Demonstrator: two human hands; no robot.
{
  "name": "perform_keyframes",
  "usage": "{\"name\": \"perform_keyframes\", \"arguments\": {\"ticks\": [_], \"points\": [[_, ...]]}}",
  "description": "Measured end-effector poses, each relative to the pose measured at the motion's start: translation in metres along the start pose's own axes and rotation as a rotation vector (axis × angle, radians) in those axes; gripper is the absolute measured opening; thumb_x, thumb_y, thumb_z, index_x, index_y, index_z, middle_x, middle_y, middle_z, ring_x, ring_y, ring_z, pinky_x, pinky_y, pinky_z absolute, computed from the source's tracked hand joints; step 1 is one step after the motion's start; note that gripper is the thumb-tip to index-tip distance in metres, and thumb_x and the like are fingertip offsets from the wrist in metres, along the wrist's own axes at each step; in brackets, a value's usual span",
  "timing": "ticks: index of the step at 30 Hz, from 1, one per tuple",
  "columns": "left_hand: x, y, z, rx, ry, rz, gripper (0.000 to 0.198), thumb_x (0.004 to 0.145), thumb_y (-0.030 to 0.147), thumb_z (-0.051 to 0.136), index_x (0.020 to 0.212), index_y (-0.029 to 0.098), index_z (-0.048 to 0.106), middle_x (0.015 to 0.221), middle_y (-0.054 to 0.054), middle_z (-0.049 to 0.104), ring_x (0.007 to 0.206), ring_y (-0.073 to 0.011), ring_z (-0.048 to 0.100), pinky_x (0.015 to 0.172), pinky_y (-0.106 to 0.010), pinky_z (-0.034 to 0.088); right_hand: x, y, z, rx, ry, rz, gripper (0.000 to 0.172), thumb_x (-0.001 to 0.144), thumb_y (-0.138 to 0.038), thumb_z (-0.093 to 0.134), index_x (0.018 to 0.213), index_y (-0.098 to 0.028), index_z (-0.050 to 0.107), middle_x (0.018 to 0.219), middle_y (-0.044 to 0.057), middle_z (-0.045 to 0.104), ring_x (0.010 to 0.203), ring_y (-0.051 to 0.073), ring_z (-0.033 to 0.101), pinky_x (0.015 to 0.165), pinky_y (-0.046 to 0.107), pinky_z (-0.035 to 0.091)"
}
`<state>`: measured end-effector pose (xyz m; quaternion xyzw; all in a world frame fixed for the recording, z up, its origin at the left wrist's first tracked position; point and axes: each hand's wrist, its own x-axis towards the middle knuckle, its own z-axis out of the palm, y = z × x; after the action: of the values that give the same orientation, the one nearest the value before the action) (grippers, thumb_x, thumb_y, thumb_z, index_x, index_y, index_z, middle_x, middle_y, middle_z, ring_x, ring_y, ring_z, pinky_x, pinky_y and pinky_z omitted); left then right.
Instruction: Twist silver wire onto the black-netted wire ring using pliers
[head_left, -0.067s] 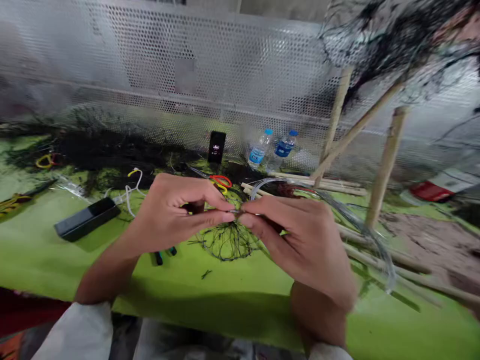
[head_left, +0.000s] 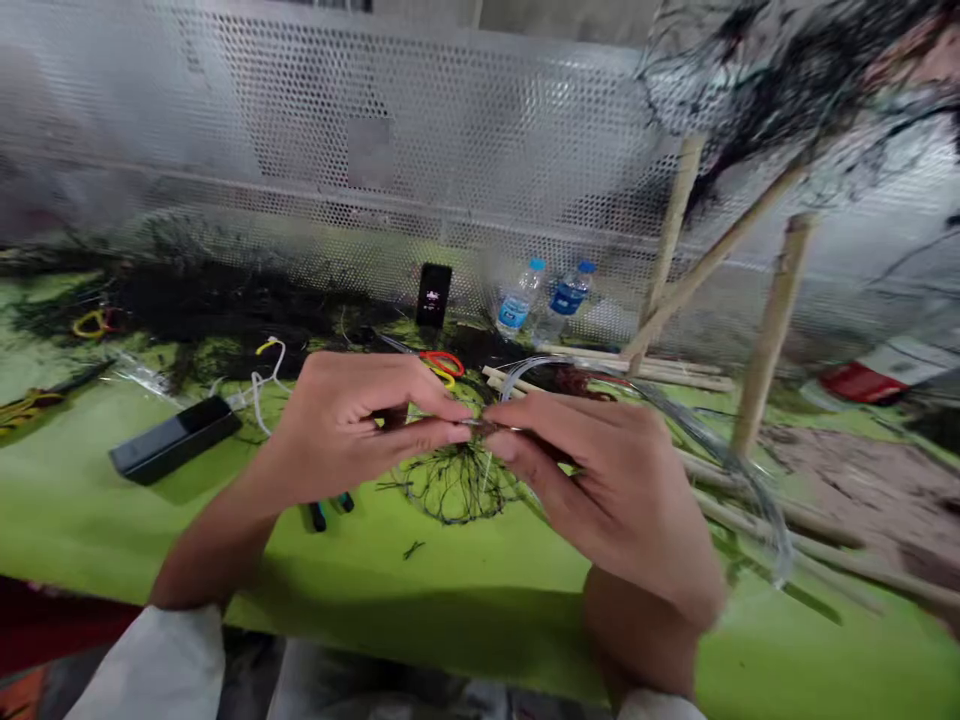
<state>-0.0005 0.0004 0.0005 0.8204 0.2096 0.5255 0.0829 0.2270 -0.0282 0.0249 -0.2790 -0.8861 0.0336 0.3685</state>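
Note:
My left hand [head_left: 352, 425] and my right hand [head_left: 607, 485] meet above a green table [head_left: 90, 520], fingertips pinched together on a thin clear wire [head_left: 705, 440]. The wire loops up from my fingers and trails off to the right over the table. Below my fingertips lies a small round tangle of black thread [head_left: 450, 485]. Part of it is hidden behind my fingers.
A black flat case [head_left: 176, 436] lies at left, with scissors with red handles [head_left: 441, 362], a black phone [head_left: 433, 293] and two water bottles [head_left: 544, 298] behind my hands. Wooden sticks [head_left: 772, 320] stand and lie at right. A perforated metal wall [head_left: 300, 150] closes the back.
My right hand has shifted slightly down and to the right; both hands keep pinching the wire.

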Motion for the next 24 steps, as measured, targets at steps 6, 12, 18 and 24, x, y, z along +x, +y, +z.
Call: {"name": "perform_keyframes", "arguments": {"ticks": [6, 12, 18, 24], "points": [[-0.001, 0.001, 0.0, 0.219, -0.026, 0.119, 0.006, 0.096, 0.023, 0.073, 0.101, 0.019, 0.074, 0.088, 0.0, 0.076, 0.072, -0.008, 0.069, 0.063, -0.019, 0.05, 0.002, 0.0, -0.001, 0.003, 0.05, 0.058, 0.005, 0.101, -0.015, 0.065, 0.102, -0.016, 0.069, 0.079, -0.001, 0.07, 0.065, 0.008, 0.061, 0.062, 0.022, 0.047], [-0.003, 0.003, -0.003, 0.272, -0.026, 0.141, 0.009, 0.098, 0.02, 0.071, 0.105, 0.016, 0.073, 0.087, -0.001, 0.073, 0.072, -0.0074, 0.066, 0.065, -0.019, 0.05, 0.0, 0.006, 0.001, -0.083, 0.165, -0.071, 0.015, 0.093, -0.01, 0.072, 0.107, -0.015, 0.069, 0.092, 0.003, 0.072, 0.081, 0.012, 0.067, 0.075, 0.026, 0.056], [-0.002, 0.002, -0.001, 0.326, 0.06, 0.194, 0.008, 0.096, 0.021, 0.073, 0.103, 0.016, 0.075, 0.078, 0.003, 0.072, 0.061, -0.0045, 0.061, 0.058, -0.019, 0.047, 0.003, 0.02, 0.014, -0.351, 0.35, -0.377, 0.02, 0.083, -0.011, 0.081, 0.098, -0.019, 0.071, 0.089, 0.007, 0.075, 0.078, 0.022, 0.068, 0.069, 0.038, 0.058], [-0.005, -0.005, 0.002, 0.404, 0.091, 0.308, 0.005, 0.095, 0.023, 0.075, 0.097, 0.021, 0.071, 0.066, 0.007, 0.061, 0.052, -0.0053, 0.054, 0.049, -0.026, 0.039, 0.008, 0.007, 0.02, -0.016, 0.367, 0.01, 0.012, 0.092, -0.01, 0.072, 0.085, -0.02, 0.068, 0.074, -0.002, 0.068, 0.064, 0.011, 0.06, 0.059, 0.027, 0.049]]}}
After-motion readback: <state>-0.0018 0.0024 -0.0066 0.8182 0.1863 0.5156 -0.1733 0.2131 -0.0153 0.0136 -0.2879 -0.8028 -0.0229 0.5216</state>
